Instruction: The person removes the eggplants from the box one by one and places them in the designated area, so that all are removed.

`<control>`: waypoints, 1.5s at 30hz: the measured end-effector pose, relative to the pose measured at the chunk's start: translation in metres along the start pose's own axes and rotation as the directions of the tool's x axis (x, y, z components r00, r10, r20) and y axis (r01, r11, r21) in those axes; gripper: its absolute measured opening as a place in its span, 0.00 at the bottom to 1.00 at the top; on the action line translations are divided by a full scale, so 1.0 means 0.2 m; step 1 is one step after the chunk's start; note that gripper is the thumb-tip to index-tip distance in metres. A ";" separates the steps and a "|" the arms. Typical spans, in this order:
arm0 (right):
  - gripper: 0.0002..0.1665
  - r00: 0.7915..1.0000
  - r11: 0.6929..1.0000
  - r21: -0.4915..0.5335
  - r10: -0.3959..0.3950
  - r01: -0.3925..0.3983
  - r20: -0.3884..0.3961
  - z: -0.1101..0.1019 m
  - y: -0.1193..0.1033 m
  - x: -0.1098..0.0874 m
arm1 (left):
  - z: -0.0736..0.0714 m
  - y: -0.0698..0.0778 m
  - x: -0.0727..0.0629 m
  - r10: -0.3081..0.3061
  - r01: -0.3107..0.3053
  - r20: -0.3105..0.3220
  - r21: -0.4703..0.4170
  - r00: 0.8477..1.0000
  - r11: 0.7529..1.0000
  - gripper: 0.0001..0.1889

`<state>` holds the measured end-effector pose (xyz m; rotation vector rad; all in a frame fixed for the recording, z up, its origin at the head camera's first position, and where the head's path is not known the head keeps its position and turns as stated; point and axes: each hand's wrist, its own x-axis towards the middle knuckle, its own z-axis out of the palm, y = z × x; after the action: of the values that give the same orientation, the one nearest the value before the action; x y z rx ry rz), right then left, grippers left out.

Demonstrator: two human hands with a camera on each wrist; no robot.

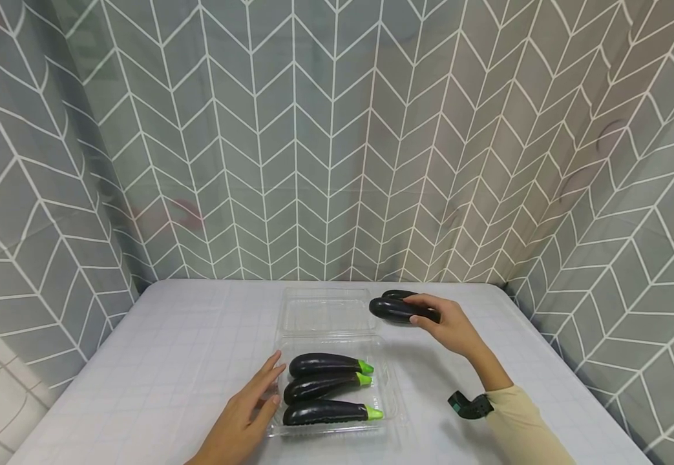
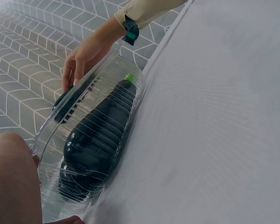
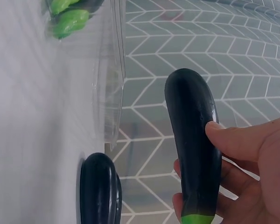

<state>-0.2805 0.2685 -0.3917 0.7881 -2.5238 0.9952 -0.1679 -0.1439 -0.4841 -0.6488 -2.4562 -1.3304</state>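
Observation:
My right hand grips a dark eggplant, its thumb and fingers on opposite sides of the body. In the right wrist view this eggplant is held up off the table, its green stem end at the bottom. Behind it, another eggplant lies on the table, partly hidden. A clear plastic clamshell box stands with its lid folded back, and three eggplants lie side by side in it, green stems to the right. My left hand rests at the box's left rim, fingers extended.
The box's clear lid lies flat toward the back of the white table. A patterned grey curtain hangs behind the table and along both sides. A dark band is on my right wrist.

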 end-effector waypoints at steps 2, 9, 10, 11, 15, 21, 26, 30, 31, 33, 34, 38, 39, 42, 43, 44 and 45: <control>0.20 1.000 1.000 -0.004 0.005 -0.005 0.002 0.00 0.01 0.00 | 0.00 0.00 0.00 0.002 -0.002 0.000 -0.002 1.000 1.000 0.25; 0.20 1.000 1.000 -0.007 0.031 -0.031 0.006 -0.01 0.05 0.00 | 0.00 0.01 0.00 -0.007 0.007 0.007 -0.011 1.000 1.000 0.25; 0.20 0.999 0.999 -0.009 0.038 -0.037 0.007 -0.01 0.06 -0.01 | 0.00 0.00 0.00 -0.006 0.006 0.005 -0.009 1.000 1.000 0.25; 0.20 0.999 0.999 -0.012 0.042 -0.042 0.007 -0.02 0.06 -0.01 | 0.00 0.00 0.00 -0.001 0.001 0.002 -0.007 1.000 1.000 0.25; 0.20 0.998 0.998 -0.016 0.055 -0.055 0.007 -0.02 0.08 -0.02 | 0.00 0.00 -0.01 0.040 -0.039 -0.019 0.013 0.999 0.999 0.24; 0.20 0.997 0.997 -0.012 0.074 -0.074 0.007 -0.02 0.11 -0.02 | 0.00 0.00 -0.01 0.059 -0.058 -0.029 0.021 0.998 0.998 0.24; 0.20 0.995 0.995 -0.016 0.095 -0.095 0.013 -0.02 0.14 -0.02 | 0.00 0.00 -0.01 0.042 -0.041 -0.023 0.016 0.999 0.999 0.25; 0.19 0.993 0.993 -0.022 0.117 -0.116 0.013 -0.02 0.17 -0.02 | 0.00 0.00 0.00 0.030 -0.030 -0.018 0.015 0.999 0.999 0.25; 0.19 0.992 0.992 -0.025 0.124 -0.123 0.013 -0.02 0.17 -0.02 | 0.00 0.00 0.00 0.030 -0.030 -0.017 0.018 0.999 0.999 0.25; 0.19 0.991 0.991 -0.027 0.131 -0.130 0.017 -0.01 0.18 -0.03 | 0.00 0.00 0.00 0.032 -0.032 -0.018 0.022 0.999 0.999 0.25; 0.20 0.991 0.991 -0.028 0.134 -0.133 0.019 -0.01 0.19 -0.03 | 0.00 0.00 0.00 0.034 -0.034 -0.019 0.023 0.999 0.999 0.25; 0.20 0.991 0.991 -0.028 0.128 -0.127 0.025 0.00 0.21 -0.04 | 0.00 0.00 0.00 0.041 -0.040 -0.018 0.025 0.999 0.999 0.25; 0.19 0.992 0.992 -0.029 0.127 -0.126 0.026 0.01 0.21 -0.04 | 0.00 0.00 0.00 0.040 -0.040 -0.019 0.025 0.999 0.999 0.25; 0.19 0.991 0.991 -0.031 0.129 -0.128 0.030 0.02 0.23 -0.04 | 0.00 0.00 0.00 0.040 -0.039 -0.020 0.028 0.999 0.999 0.25; 0.19 0.991 0.991 -0.032 0.129 -0.128 0.031 0.02 0.24 -0.05 | 0.00 0.00 0.00 0.037 -0.036 -0.020 0.031 0.999 0.999 0.25; 0.19 0.991 0.991 -0.034 0.129 -0.128 0.035 0.02 0.25 -0.05 | 0.00 0.00 0.00 0.033 -0.032 -0.019 0.033 0.999 0.999 0.25; 0.20 0.990 0.990 -0.032 0.137 -0.136 0.038 0.03 0.25 -0.05 | 0.00 0.00 0.00 0.029 -0.029 -0.018 0.034 0.999 0.999 0.25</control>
<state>-0.3027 0.2992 -0.4270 0.6405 -2.6502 0.9919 -0.1678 -0.1444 -0.4841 -0.6584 -2.4395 -1.2764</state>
